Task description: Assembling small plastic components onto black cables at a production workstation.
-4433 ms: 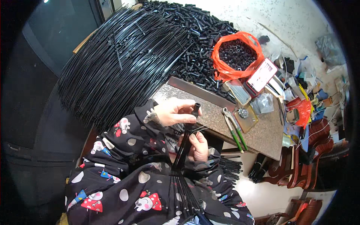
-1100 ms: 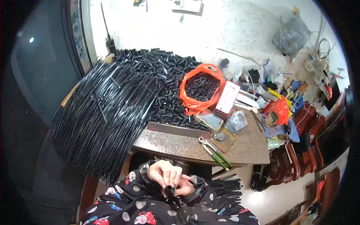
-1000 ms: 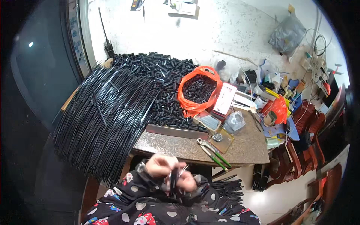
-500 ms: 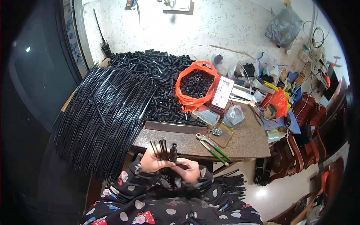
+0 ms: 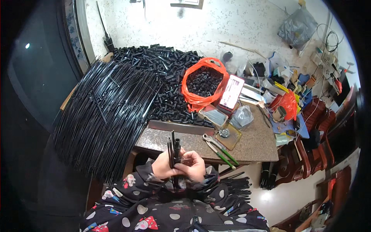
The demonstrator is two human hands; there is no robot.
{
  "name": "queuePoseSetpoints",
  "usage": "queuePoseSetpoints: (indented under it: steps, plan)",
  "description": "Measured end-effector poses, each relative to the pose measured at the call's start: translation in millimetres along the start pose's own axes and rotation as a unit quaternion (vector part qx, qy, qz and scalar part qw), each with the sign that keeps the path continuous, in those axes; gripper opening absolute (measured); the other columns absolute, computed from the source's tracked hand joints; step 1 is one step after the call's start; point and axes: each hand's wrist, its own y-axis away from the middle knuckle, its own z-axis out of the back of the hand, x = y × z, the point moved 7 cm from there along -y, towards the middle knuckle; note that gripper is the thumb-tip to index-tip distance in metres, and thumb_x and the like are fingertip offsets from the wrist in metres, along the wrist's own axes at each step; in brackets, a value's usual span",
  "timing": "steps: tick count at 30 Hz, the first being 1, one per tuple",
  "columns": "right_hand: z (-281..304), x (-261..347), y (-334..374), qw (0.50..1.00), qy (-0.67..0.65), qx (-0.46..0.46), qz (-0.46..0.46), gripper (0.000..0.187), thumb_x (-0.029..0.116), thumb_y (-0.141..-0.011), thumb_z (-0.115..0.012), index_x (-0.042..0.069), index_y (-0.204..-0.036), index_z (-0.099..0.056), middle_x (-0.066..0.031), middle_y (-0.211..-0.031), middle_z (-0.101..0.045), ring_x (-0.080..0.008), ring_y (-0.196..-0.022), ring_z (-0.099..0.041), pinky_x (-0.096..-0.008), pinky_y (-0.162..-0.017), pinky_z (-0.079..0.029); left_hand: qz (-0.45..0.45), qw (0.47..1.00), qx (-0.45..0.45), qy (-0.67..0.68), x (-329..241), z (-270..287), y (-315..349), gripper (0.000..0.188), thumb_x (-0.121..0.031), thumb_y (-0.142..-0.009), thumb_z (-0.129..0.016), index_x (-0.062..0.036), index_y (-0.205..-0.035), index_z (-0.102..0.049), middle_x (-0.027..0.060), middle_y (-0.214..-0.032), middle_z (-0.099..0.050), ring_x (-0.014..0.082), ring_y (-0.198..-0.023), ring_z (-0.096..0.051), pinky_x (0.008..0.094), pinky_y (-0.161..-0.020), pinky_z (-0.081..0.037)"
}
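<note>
My left hand (image 5: 163, 166) is closed around a few thin black rods (image 5: 170, 152), which stand nearly upright above the fist. Beside them rises a thicker black tubular fitting (image 5: 177, 144) with an open round end. My right hand (image 5: 194, 166) meets the left, its thumb and fingers closed at the lower part of the fitting; the fingers hide what exactly is pinched there. Both hands are just off the table's front edge. A large heap of long black rods (image 5: 104, 116) lies to the left, and loose black fittings (image 5: 170, 92) are piled behind a metal strip (image 5: 179, 127).
An orange bag (image 5: 189, 101) holds small black parts. Against it leans a lit phone (image 5: 232, 92). Green-handled pliers (image 5: 220, 150), a shallow tray (image 5: 234, 140) with small metal pieces and a crumpled clear bag (image 5: 242, 116) lie on the table's right. Wooden chairs (image 5: 307, 154) stand beyond.
The rods in my left hand have gone from fanned out to closer together and more upright. My right hand has risen and turned against the fitting. The view has shifted slightly.
</note>
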Motion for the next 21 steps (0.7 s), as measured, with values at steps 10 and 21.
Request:
queuePoseSetpoints:
  steps: [10, 21]
  plan:
    - [-8, 32, 11, 0.966, 0.149, -0.071, 0.199, 0.013, -0.007, -0.068, -0.067, -0.002, -0.077, -0.059, -0.0034, -0.078, -0.053, -0.0087, -0.072, -0.052, -0.0197, -0.063, -0.041, 0.062, 0.997, -0.009, 0.04, 22, -5, 7, 0.02, -0.001, -0.072, -0.057, -0.0013, -0.09, -0.048, 0.006, -0.083, -0.051, 0.016, -0.078, -0.051, 0.029, -0.071, -0.042]
    - [-6, 43, -2, 0.973, 0.174, -0.014, 0.151, 0.027, -0.002, -0.061, -0.073, 0.005, -0.082, -0.058, 0.0008, -0.078, -0.048, -0.0072, -0.072, -0.047, -0.021, -0.064, -0.039, 0.105, 0.962, -0.163, 0.19, 29, -13, 17, 0.008, 0.003, -0.075, -0.054, 0.0014, -0.082, -0.057, 0.0072, -0.079, -0.061, 0.0137, -0.077, -0.058, 0.0261, -0.071, -0.046]
